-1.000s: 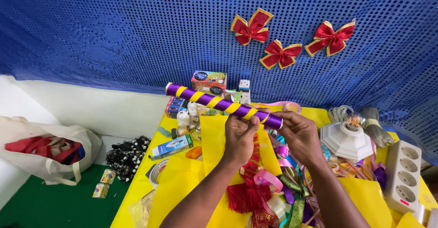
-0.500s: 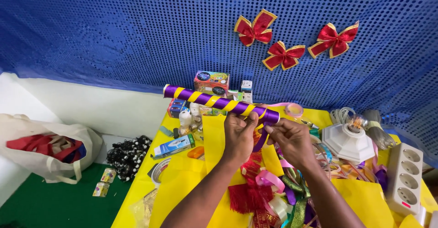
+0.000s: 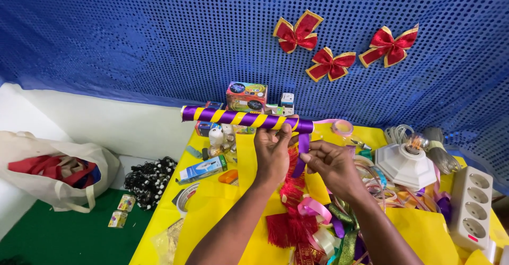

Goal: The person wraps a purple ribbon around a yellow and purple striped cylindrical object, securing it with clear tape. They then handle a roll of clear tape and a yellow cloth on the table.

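- Your left hand grips the purple-and-yellow striped stick near its right end, holding it level above the far edge of the yellow table.
- Your right hand pinches the loose purple ribbon tail hanging from that end, fingers closed narrow on it.
- The wrap could slacken if the pinch eases: the tail hangs short, so the last purple turn may slide along the stick.
- The free left end sticks out over the small boxes and bulbs at the far edge; a swing could knock them.
- A pile of 1 red tassel and loose ribbons lies under your wrists; the tail may snag there, though the overlap is hard to read.
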